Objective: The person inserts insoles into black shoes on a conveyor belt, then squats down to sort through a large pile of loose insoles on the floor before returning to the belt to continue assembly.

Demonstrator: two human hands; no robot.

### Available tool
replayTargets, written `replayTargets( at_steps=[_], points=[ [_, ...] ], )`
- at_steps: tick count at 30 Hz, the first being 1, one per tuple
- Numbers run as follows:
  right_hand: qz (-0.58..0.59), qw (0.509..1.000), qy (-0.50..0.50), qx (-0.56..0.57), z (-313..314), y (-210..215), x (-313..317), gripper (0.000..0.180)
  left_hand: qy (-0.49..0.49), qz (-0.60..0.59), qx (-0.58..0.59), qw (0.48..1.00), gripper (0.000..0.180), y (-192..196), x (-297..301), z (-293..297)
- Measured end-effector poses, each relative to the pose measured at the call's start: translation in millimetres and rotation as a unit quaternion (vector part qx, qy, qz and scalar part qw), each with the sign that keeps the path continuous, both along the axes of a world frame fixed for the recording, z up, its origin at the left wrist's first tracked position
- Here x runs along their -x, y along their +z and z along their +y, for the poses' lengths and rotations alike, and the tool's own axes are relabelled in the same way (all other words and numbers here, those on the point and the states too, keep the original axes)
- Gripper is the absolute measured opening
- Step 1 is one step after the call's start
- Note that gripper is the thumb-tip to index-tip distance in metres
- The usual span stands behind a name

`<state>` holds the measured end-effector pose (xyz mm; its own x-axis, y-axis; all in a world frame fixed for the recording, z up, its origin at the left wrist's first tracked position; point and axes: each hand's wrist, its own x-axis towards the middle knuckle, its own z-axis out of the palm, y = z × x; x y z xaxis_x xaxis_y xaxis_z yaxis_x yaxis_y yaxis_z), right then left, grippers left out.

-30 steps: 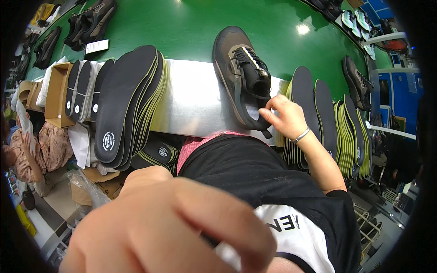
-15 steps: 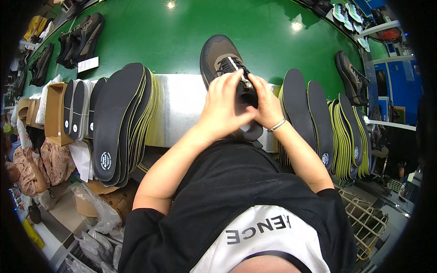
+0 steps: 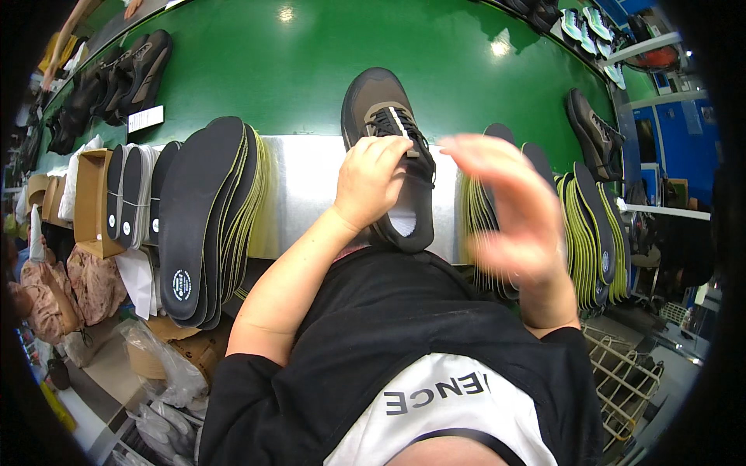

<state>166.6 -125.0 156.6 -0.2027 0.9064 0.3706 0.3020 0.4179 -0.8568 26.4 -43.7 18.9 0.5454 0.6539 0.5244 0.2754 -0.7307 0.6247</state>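
Note:
A brown and black lace-up shoe [image 3: 377, 101] rests toe-away on the metal plate [image 3: 303, 202] and the green tabletop in front of me. My left hand [image 3: 371, 180] is closed on the shoe near its laces and tongue, fingertips at the opening. White material shows inside the heel. Off to the right of the shoe, my right hand [image 3: 517, 210] is blurred, thumb and fingers apart, with nothing visible in it. It hangs over a stack of black insoles with yellow-green edges [image 3: 475, 194] and partly hides it.
Another insole stack [image 3: 198, 217] stands left of the plate, with bundled insoles [image 3: 132, 190] and a cardboard box [image 3: 95, 202] beyond. More insoles [image 3: 590, 233] stand at right. Shoes [image 3: 148, 74] sit far left, and one shoe [image 3: 594, 136] far right. A wire rack [image 3: 622, 380] is lower right.
My right hand has left the shoe and swung right and toward me, its fingers opening. My left hand stays on the shoe, whose opening now shows. An arm has appeared at the far left.

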Motion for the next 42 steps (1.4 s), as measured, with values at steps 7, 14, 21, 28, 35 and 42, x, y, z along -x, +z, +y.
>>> replayTargets(
  at_steps=[7, 14, 21, 28, 35, 42],
  points=[
    [0.256, 0.941, 0.202, -0.090, -45.2, 57.9, 32.0, 0.045, -0.023, 0.011, 0.040, 0.999, 0.037, 10.3, -2.5, 1.2],
    [0.287, 0.926, 0.226, -0.092, -43.6, 47.5, 38.3, 0.046, -0.025, 0.013, 0.008, 1.000, 0.035, 2.8, 2.0, 3.1],
    [0.282, 0.924, 0.232, -0.111, -36.4, 38.5, 26.1, 0.047, -0.027, 0.018, 0.049, 0.998, 0.025, 11.1, -3.0, 9.4],
    [-0.112, 0.963, -0.212, 0.123, 8.5, -64.0, -5.8, 0.058, 0.043, 0.033, 0.293, 0.955, 0.022, 7.4, -16.4, 43.9],
    [-0.025, 0.945, -0.287, 0.153, 39.2, -143.5, -2.8, 0.033, -0.024, 0.083, 0.391, 0.916, 0.028, 1.0, -20.4, 66.2],
    [0.045, 0.943, -0.268, 0.194, 50.2, -155.6, -13.9, 0.033, -0.091, 0.044, 0.487, 0.867, 0.027, 1.6, -15.8, 71.6]
  ],
)
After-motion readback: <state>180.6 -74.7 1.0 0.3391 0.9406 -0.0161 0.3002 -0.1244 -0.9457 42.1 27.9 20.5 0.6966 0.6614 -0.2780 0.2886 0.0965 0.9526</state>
